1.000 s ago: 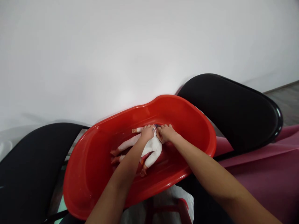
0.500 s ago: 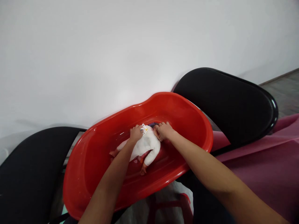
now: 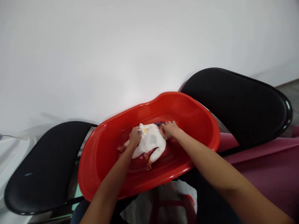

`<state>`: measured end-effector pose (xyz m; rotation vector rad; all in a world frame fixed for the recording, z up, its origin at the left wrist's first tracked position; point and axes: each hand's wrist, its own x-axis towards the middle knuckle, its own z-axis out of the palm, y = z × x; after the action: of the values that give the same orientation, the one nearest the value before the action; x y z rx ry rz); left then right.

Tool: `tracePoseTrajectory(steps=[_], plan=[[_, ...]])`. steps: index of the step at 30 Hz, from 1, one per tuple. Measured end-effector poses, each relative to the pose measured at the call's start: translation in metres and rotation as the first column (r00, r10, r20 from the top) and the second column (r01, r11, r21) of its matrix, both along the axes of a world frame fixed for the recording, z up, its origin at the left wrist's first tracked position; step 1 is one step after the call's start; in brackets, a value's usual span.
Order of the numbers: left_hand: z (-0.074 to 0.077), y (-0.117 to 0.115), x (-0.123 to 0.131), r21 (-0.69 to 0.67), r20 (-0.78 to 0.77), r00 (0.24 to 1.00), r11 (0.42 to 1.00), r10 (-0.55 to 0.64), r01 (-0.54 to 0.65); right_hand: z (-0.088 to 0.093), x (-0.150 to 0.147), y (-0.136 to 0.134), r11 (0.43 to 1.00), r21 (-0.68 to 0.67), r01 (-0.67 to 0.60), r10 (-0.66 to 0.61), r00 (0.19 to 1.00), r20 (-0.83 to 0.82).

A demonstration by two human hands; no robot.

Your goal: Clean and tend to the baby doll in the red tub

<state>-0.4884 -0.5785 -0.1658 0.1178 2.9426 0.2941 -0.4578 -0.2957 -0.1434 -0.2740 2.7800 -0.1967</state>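
A baby doll (image 3: 163, 130) in a white long-sleeved garment (image 3: 151, 140) lies in a red baby bathtub (image 3: 102, 155). Its head points right, and one bare hand sticks out of the near sleeve. My left hand (image 3: 135, 136) is closed on the garment's far edge, where a small printed patch with yellow shows. My right hand (image 3: 170, 129) curls round the doll's head, with the fingers partly hidden from view. Beneath the doll, bits of something reddish and orange show by its near side, too small to make out.
The tub rests between two black chairs, one on the left (image 3: 39, 168) and one on the right (image 3: 238, 105). A white wall (image 3: 130, 49) rises right behind it. Pink cloth (image 3: 263, 168) spreads at the right, and a red stool frame (image 3: 173, 203) stands below the tub.
The view has swung left, so everything sits further right and more of the left chair shows. My left hand keeps its hold on the garment; the right stays at the doll's head.
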Motion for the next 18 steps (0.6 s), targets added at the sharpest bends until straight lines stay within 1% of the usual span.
tracePoseTrajectory(steps=[1,2,3,5,7,9,12,15,18], plan=[[0.0,0.017,0.001,0.038,-0.017,1.0,0.999,-0.018,0.019,0.0,0.0,0.0,1.0,0.009,-0.005,0.005,1.0,0.002],[-0.001,0.035,0.004,0.102,-0.041,0.998,0.993,-0.054,0.058,0.001,0.0,0.0,1.0,0.012,-0.008,0.008,1.0,0.002],[-0.003,0.052,0.007,0.138,-0.052,0.994,0.985,-0.099,0.105,0.001,0.001,0.001,1.0,0.011,-0.009,0.009,1.0,0.002],[-0.009,0.079,0.016,0.159,-0.034,0.987,0.974,-0.158,0.162,0.002,0.001,0.001,1.0,0.0,-0.009,0.009,1.0,-0.002],[-0.015,0.095,0.025,0.122,-0.03,0.979,0.971,-0.202,0.204,0.002,0.002,0.001,1.0,-0.003,-0.018,0.018,1.0,-0.007],[-0.02,0.099,0.031,0.058,-0.033,0.97,0.969,-0.239,0.241,0.002,0.002,0.0,1.0,0.009,-0.03,0.03,1.0,-0.005],[-0.022,0.092,0.034,-0.006,-0.028,0.961,0.961,-0.276,0.276,0.001,0.001,-0.001,0.999,0.019,-0.028,0.028,1.0,0.002],[-0.023,0.083,0.033,-0.024,-0.044,0.957,0.958,-0.288,0.287,0.0,0.001,-0.001,1.0,0.016,-0.024,0.024,1.0,0.006],[-0.026,0.072,0.035,-0.007,-0.091,0.951,0.955,-0.294,0.295,0.002,0.0,0.0,0.999,0.026,-0.037,0.036,0.999,0.013]])
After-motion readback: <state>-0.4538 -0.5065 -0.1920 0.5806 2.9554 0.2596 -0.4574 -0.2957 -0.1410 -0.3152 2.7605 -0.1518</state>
